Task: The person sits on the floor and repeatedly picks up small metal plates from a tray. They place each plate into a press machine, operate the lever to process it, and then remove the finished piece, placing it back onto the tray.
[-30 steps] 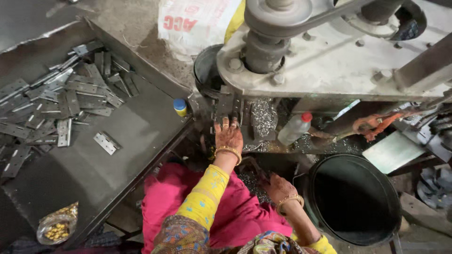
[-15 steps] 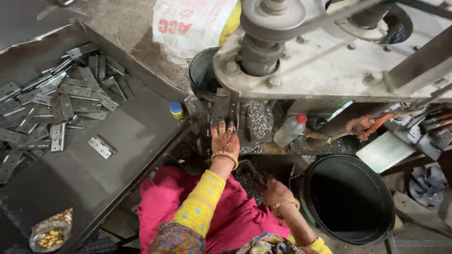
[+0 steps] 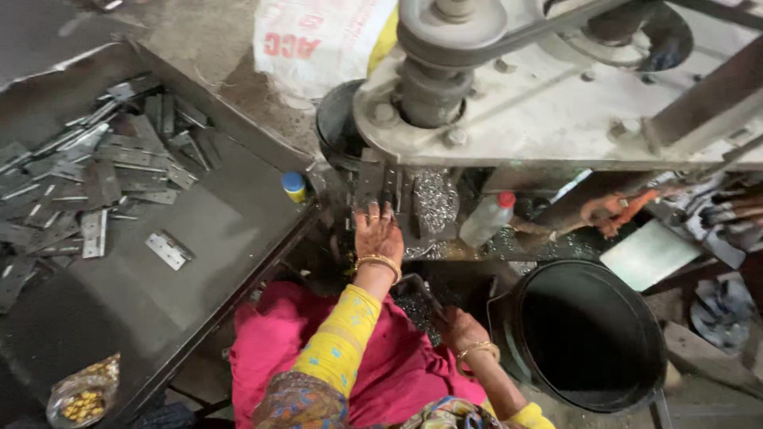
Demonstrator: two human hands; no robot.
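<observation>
My left hand [image 3: 379, 232] reaches up to the press machine [image 3: 556, 103], its fingertips on the lower edge of a flat metal plate [image 3: 373, 181] that sits under the machine's head. The thumb is hidden. My right hand [image 3: 461, 330] rests curled low by my lap, beside a heap of dark metal scraps [image 3: 413, 306]. I cannot see whether it holds anything. Both wrists wear gold bangles, and the sleeves are yellow above a pink garment.
A dark metal tray table [image 3: 199, 238] on the left carries several hinge plates [image 3: 95, 183], one loose hinge [image 3: 167, 249] and a small blue-capped bottle [image 3: 293, 186]. A bag of yellow bits [image 3: 79, 397] lies at its near end. A black bucket [image 3: 588, 338] stands right, a plastic bottle [image 3: 486, 219] under the machine.
My left hand stays at the plate under the press. My right hand has shifted only slightly by my lap. The view has drifted a little.
</observation>
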